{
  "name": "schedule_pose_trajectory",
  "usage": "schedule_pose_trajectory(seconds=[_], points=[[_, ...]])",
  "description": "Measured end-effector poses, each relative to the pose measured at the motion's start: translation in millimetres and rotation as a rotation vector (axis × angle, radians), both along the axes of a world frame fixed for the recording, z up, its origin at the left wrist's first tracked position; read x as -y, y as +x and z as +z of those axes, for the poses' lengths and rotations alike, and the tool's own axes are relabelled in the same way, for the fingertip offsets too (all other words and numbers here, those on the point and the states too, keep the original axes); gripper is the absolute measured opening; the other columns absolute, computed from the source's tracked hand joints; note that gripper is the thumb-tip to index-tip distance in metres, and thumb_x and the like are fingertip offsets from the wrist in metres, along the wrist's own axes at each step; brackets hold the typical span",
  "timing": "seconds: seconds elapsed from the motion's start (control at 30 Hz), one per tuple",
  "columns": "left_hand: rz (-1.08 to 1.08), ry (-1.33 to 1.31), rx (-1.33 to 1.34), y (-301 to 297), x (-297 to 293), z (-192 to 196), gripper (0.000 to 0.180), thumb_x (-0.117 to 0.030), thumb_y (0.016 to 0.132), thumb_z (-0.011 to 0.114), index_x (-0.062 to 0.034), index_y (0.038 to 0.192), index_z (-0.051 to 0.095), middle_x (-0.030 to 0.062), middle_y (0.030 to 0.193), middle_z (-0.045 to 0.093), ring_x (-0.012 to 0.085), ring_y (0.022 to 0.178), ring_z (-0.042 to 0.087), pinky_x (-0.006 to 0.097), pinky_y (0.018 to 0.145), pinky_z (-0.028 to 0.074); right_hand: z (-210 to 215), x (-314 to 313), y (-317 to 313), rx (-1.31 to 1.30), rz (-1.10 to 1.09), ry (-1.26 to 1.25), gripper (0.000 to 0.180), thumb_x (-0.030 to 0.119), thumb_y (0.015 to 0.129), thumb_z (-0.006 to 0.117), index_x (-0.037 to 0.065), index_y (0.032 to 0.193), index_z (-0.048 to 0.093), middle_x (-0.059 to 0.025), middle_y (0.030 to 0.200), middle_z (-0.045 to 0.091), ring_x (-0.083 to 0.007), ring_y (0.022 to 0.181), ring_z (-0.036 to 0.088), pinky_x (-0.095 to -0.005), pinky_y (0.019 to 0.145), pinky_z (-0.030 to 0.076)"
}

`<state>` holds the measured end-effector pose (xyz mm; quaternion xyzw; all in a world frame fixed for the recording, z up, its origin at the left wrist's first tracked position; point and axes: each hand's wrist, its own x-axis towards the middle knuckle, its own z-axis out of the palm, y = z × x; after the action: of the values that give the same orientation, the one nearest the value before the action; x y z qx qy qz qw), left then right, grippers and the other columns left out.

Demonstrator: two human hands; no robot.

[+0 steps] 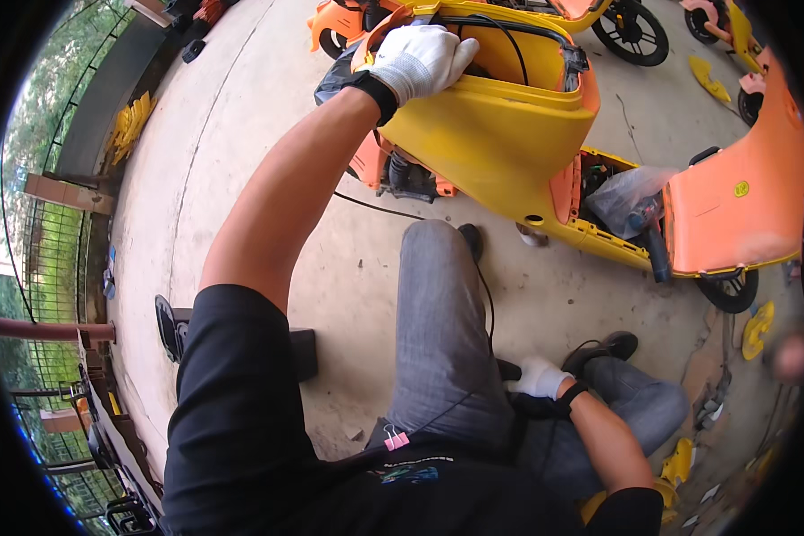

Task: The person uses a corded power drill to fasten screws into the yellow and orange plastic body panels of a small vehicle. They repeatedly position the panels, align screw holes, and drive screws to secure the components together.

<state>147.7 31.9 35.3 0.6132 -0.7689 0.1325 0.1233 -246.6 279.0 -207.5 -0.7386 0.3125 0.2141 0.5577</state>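
Note:
In a white glove, my left hand [420, 64] is closed at the upper rim of a yellow scooter front panel [482, 134], its thumb pointing right. Black cables [509, 40] run through the open hollow behind this rim. My right hand [540, 378], also gloved, is low beside my bent leg. Its fingers are curled at a dark object [508, 370] whose kind I cannot make out; a thin black cord runs near it. On the scooter's floor section lie a clear plastic bag [623, 198] and a dark power tool [657, 250].
An orange scooter seat section [732, 205] rises at the right. Other scooters with black wheels [632, 34] stand at the back. Yellow panel pieces [132, 125] lie by the left wall. Beside my left arm sits a black box-like thing [304, 354].

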Motion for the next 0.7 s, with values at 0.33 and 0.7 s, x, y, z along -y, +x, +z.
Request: schedule_pose_trajectory(seconds=[0.33, 0.7], points=[[0.006, 0.19, -0.056, -5, 9, -3, 0.057, -0.044, 0.101, 0.034, -0.004, 0.078, 0.069, 0.0178, 0.071, 0.065, 0.0347, 0.069, 0.064, 0.042, 0.071, 0.051, -14, 2, -3, 0.054, 0.005, 0.123, 0.037, 0.036, 0.08, 0.07, 0.009, 0.105, 0.068, -0.018, 0.098, 0.069, -0.0367, 0.094, 0.065, -0.041, 0.084, 0.05], [-0.034, 0.264, 0.01, 5, 23, -7, 0.044, -0.035, 0.1, 0.035, -0.0021, 0.09, 0.063, 0.0209, 0.079, 0.065, 0.0374, 0.075, 0.063, 0.043, 0.071, 0.049, -12, 17, -6, 0.134, 0.026, 0.037, 0.033, 0.037, 0.079, 0.064, 0.011, 0.098, 0.069, -0.0192, 0.095, 0.068, -0.0395, 0.093, 0.063, -0.0449, 0.082, 0.051]])
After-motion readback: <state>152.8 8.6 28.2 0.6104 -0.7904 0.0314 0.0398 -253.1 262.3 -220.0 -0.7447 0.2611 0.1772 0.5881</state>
